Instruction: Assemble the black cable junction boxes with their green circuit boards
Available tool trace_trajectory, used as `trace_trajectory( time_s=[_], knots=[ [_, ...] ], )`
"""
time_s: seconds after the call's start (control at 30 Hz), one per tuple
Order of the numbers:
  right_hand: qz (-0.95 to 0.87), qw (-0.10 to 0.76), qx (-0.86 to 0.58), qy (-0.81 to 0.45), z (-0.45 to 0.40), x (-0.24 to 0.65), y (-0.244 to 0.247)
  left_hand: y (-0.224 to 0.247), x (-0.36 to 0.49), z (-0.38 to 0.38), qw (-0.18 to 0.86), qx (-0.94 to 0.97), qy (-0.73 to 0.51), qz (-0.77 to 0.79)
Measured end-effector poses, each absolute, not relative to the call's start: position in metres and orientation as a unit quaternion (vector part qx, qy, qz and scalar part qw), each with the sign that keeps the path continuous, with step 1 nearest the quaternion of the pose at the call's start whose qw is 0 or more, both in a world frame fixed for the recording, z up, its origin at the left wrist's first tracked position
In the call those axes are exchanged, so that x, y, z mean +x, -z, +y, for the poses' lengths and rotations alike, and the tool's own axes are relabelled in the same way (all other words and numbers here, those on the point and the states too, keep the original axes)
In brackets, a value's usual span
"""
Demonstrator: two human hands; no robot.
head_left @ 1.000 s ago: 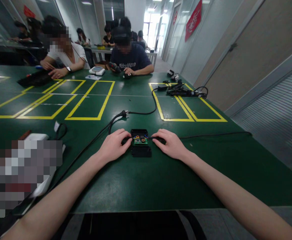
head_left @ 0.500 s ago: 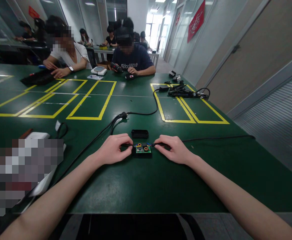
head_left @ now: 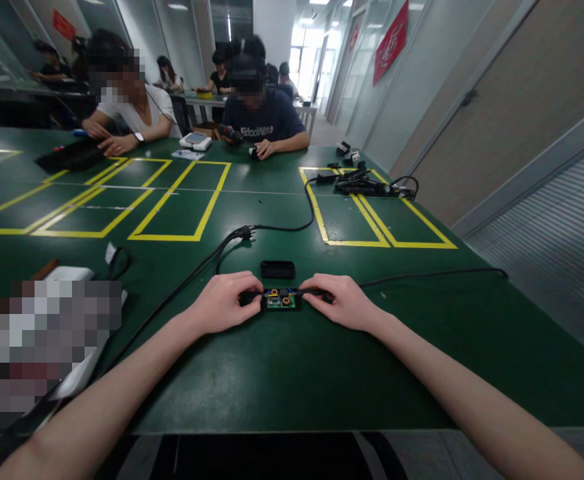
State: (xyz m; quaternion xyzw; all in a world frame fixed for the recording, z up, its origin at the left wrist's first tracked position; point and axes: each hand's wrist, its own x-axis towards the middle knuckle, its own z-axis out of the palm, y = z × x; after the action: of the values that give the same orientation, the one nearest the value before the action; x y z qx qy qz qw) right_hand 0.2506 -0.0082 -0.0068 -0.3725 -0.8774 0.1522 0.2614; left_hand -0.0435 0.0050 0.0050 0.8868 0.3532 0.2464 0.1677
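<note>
A small green circuit board (head_left: 275, 303) with copper-wound coils and blue and yellow wires sits in an open black case in front of me. My left hand (head_left: 225, 303) pinches the black cable (head_left: 250, 297) at the case's left end, fingertips right against it. At the opposite end, my right hand (head_left: 345, 300) pinches another black cable (head_left: 432, 273), which runs off to the right across the table. Just behind the case lies its black cover (head_left: 277, 269), hollow side up. My fingers hide both cable entries.
A cable with a plug (head_left: 246, 233) curves over the green table (head_left: 292, 380). Bundled black adapters and cords (head_left: 367, 183) lie at the far right. A white object (head_left: 72, 274), partly blurred out, is at left. Two people work across the table, one holding a power tool (head_left: 232, 134).
My right hand has moved in against the case's right end, so my hands are slightly closer together. The view has shifted a little.
</note>
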Motion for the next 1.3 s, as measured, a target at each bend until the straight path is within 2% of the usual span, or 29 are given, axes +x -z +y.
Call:
trace_trajectory(
  time_s=[0.53, 0.8, 1.03, 1.2, 1.3],
  knots=[
    [-0.902, 0.251, -0.315, -0.157, -0.006, 0.258, 0.010, -0.005, -0.041, 0.000, 0.200, 0.892, -0.231, 0.334],
    [-0.928, 0.208, -0.295, -0.089, -0.009, 0.255, 0.003, -0.004, -0.040, 0.000, 0.193, 0.897, -0.220, 0.332],
    [-0.941, 0.208, -0.261, -0.049, -0.010, 0.250, -0.001, -0.004, -0.039, 0.002, 0.194, 0.902, -0.236, 0.306],
    [-0.956, 0.154, -0.246, 0.039, -0.012, 0.248, -0.006, -0.003, -0.037, 0.003, 0.192, 0.894, -0.243, 0.325],
    [-0.957, 0.150, -0.244, 0.049, -0.011, 0.247, -0.007, -0.003, -0.037, 0.005, 0.196, 0.895, -0.239, 0.322]
  ],
)
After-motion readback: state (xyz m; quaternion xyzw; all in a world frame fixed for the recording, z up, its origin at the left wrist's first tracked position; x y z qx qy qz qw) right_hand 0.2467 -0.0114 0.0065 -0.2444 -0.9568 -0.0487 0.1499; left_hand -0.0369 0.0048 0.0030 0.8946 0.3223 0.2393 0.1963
